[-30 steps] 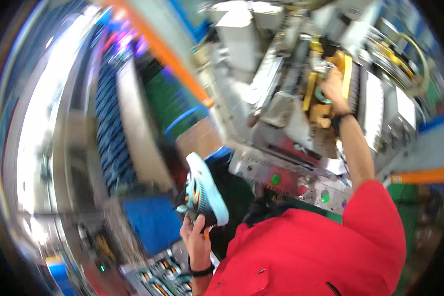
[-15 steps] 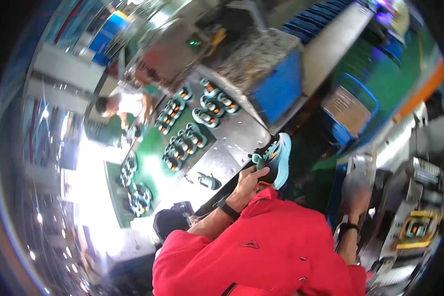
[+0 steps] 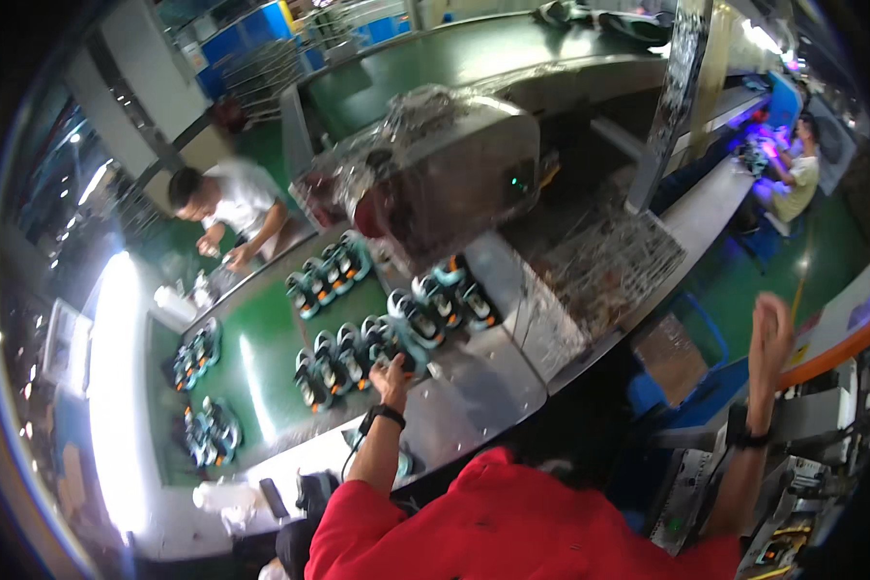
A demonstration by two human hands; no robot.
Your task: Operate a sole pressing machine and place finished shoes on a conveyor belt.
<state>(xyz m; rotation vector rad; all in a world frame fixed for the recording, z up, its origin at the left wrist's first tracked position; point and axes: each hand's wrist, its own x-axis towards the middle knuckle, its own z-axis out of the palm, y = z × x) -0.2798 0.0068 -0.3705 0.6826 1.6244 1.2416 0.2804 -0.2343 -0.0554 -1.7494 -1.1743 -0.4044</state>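
My left hand (image 3: 390,379) reaches over the near side of the table, its fingers closed on the heel end of a dark sneaker (image 3: 385,338) with a light blue sole. That sneaker sits at the right end of a row of similar sneakers (image 3: 330,359). Close by on the right stand a few more sneakers (image 3: 439,302), next to the metal plate. Another shoe (image 3: 403,464) lies beside my left forearm, partly hidden by it. Away to the right, my right hand (image 3: 769,338) is raised with its fingers stretched out and nothing in it.
Several sneakers (image 3: 326,274) line the far side of the green tabletop (image 3: 251,338), with more on the left. A plastic-wrapped machine (image 3: 435,174) stands beyond. Across the table a person in white (image 3: 246,208) handles something. A blue-framed cart (image 3: 672,358) is at right.
My left hand has gone from holding a sneaker near my body to the row on the table. My right hand has risen from beside the machinery. The view has turned.
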